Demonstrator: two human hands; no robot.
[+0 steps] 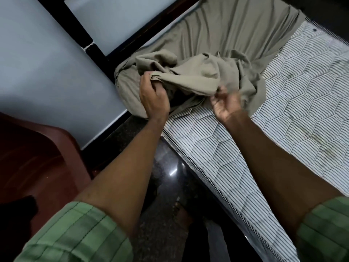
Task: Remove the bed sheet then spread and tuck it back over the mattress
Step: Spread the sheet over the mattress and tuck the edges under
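Over striped mattress (245,148), left hand (153,95) and right hand (224,104) grips pinching bunched olive bed sheet (198,72), no writing legible

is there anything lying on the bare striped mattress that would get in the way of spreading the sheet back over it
Nothing visible does. The exposed striped mattress carries no loose items; only the olive bed sheet itself lies bunched at the far end. The left hand and right hand both already grip its gathered edge, with nothing between them and the cloth.

Bedroom: striped mattress (245,133) (half-stripped), dark bedframe (79,29)
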